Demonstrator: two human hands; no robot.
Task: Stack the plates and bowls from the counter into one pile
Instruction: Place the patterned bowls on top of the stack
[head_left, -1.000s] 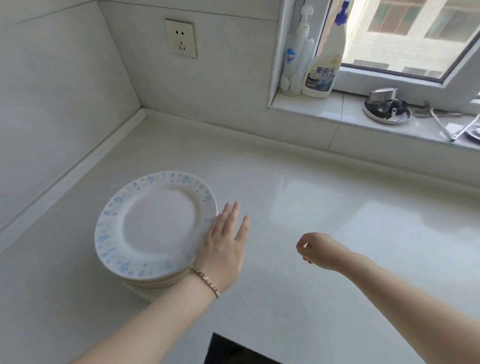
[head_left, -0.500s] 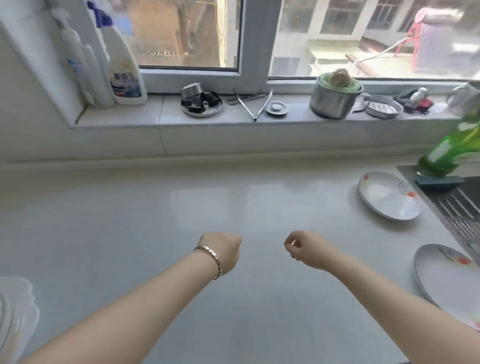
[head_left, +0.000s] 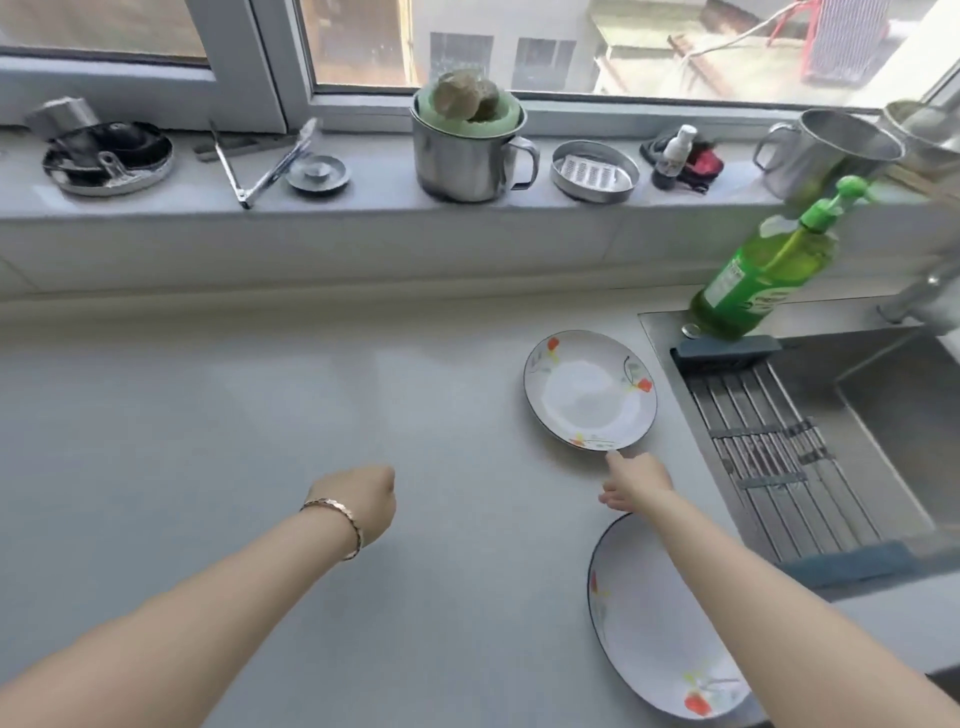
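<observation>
Two white plates with red flower prints lie apart on the pale counter (head_left: 260, 415). The far plate (head_left: 589, 389) sits beside the sink. The near plate (head_left: 654, 623) lies at the counter's front right, partly under my right forearm. My right hand (head_left: 634, 486) reaches toward the far plate, fingers extended, fingertips at its near rim, holding nothing. My left hand (head_left: 358, 501), with a bracelet at the wrist, hovers over bare counter as a loose fist, holding nothing. The stacked pile is out of view.
A steel sink (head_left: 831, 415) with a ribbed drain rack lies at right, a green soap bottle (head_left: 763, 270) at its back corner. On the windowsill (head_left: 363, 208) stand a steel mug with a sponge (head_left: 467, 145), a soap dish, tongs and other steel cups.
The view has swung right, away from the blue-patterned plate pile. My right hand has opened and reached forward to the far flower plate's rim. My left hand stays curled.
</observation>
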